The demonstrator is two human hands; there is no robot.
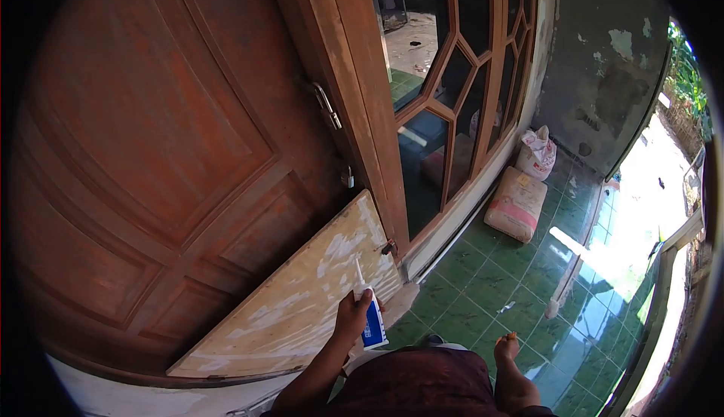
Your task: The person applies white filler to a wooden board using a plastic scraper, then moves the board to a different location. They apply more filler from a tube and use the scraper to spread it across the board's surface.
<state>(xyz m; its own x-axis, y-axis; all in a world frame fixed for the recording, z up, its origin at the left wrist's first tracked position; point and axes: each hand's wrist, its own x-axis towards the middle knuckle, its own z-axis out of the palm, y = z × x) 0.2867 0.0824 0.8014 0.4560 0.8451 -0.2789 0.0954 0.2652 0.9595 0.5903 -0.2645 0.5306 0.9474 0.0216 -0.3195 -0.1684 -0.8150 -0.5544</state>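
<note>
Lower centre: one hand [351,317], side unclear, fingers gripping a blue-white glue tube [371,319]. Nozzle is pointing up against the pale plywood panel [294,300] leaning on the wooden door [151,153].

Head view, downward onto door [151,153]

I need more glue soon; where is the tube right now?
In the head view, the blue-and-white glue tube sits low and centre, gripped in one hand, its nozzle against the pale plywood panel leaning on the brown wooden door.
</note>
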